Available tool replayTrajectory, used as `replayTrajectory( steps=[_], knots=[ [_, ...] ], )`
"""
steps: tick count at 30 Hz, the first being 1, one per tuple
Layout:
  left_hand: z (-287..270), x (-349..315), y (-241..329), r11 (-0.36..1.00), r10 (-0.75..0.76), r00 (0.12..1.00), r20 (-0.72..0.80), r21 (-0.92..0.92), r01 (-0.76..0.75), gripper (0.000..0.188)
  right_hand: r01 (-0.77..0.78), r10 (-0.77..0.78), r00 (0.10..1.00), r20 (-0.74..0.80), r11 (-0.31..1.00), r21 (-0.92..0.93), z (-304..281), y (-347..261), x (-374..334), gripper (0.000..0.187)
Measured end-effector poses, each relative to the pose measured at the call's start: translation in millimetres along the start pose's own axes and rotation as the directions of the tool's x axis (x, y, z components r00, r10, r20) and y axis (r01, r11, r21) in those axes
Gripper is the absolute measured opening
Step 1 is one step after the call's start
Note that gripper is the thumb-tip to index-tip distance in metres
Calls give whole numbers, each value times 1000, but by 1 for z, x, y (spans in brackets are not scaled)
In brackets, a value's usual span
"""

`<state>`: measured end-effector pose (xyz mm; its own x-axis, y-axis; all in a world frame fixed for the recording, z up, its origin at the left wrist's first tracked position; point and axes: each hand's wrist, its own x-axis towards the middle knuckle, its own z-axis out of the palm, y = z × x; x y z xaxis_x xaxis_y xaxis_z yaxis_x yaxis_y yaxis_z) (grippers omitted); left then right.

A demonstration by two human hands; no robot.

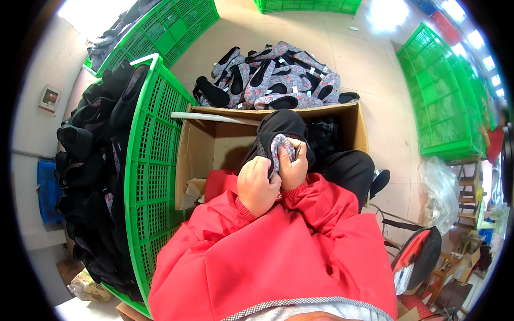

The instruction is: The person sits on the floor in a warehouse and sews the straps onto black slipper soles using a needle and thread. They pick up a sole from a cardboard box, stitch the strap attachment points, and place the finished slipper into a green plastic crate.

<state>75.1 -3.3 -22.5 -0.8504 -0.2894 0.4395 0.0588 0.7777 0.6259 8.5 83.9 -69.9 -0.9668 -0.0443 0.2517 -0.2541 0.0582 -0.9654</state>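
Btwn hands: blk floral shoe

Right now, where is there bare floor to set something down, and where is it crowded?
Bare floor lies between the floral shoe pile and the right-hand green crates, and between that pile and the far crate. Crowded: the left-hand crate, packed with black shoes.

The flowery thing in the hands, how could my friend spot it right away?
Find the brown cardboard box in the middle, then the two red sleeves near it. Between the left hand and the right hand is a dark piece with a curved, flowery grey edge. It's held, while the flowery shoes beyond the box lie in a heap.
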Motion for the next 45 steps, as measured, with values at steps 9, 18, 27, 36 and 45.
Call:
replayTrajectory(
  steps=[9, 18, 27, 36, 45],
  knots=[
    [-23, 30, -25, 970, 112, 993, -31, 220, -102, 22, -382, 263, 903, 340, 852, 358, -21, -18, -5, 31],
    [-16, 44, -49, 904, 287, 958, -26, 339, -262, 17, -251, 234, 902, 363, 968, 0, -78, -31, 46, 37],
    [-48, 36, -35, 912, 368, 905, 214, 108, -397, 37, -112, 172, 947, 272, 969, -222, -41, -1, 34, 20],
    [-34, 23, -31, 864, 372, 878, 300, 234, -446, 44, -218, 243, 896, 371, 970, -109, -34, 1, 39, 17],
    [7, 33, -38, 860, 330, 925, 189, 344, -377, 42, -252, 238, 890, 389, 968, -16, -44, 18, 45, 18]
  ],
)
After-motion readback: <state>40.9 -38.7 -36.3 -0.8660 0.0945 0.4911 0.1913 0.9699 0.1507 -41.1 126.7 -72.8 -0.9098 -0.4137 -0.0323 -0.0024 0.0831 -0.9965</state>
